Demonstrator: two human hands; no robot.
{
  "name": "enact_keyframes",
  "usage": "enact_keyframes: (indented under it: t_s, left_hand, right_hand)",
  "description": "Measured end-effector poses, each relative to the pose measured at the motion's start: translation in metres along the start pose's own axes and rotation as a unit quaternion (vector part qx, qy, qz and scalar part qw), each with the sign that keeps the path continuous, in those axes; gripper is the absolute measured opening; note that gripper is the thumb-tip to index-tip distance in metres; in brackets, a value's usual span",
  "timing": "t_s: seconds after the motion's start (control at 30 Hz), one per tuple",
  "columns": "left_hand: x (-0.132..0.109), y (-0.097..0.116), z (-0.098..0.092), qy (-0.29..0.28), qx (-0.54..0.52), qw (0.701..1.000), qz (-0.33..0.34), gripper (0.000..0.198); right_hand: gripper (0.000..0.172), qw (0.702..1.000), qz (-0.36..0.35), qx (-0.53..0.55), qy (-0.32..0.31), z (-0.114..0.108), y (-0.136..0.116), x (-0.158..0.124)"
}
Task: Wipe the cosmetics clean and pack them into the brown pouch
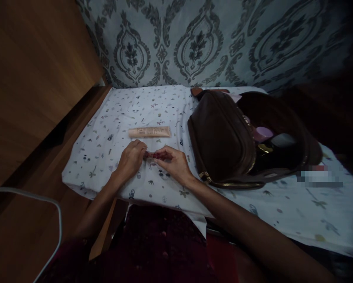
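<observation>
Both my hands rest on a white patterned cloth (111,118) and hold a slim dark red tube (156,155) between them. My left hand (131,158) pinches its left end with curled fingers. My right hand (174,162) grips its right end. A peach-coloured tube (149,132) lies flat on the cloth just beyond my hands. An open brown leather bag (220,137) sits to the right of my right hand, with a pink item (262,133) and other small things showing inside.
A wooden panel (32,78) stands at the left, close to the cloth's edge. Patterned grey wallpaper (200,39) rises behind. A white cable (46,220) loops at the lower left. Dark red clothing (153,247) covers my lap.
</observation>
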State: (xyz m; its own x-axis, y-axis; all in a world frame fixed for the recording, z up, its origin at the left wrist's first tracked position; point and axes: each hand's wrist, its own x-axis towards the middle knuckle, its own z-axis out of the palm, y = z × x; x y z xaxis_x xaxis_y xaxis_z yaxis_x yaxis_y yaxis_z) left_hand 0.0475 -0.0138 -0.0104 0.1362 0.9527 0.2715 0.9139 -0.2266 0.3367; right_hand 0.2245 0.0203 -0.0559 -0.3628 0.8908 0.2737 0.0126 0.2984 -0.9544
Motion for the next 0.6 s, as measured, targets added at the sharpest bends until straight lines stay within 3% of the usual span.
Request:
enact_keyframes:
  t_s: [0.23, 0.6]
  left_hand:
    - [-0.001, -0.002, 0.0036, 0.015, 0.017, 1.0, 0.007, 0.024]
    - [-0.0014, -0.0021, 0.0049, 0.013, 0.042, 0.999, 0.008, 0.026]
  right_hand:
    - [0.013, 1.0, 0.009, 0.009, -0.006, -0.0005, -0.0007, -0.0003]
    - [0.028, 0.999, -0.023, 0.002, -0.03, -0.0009, 0.0048, -0.0017]
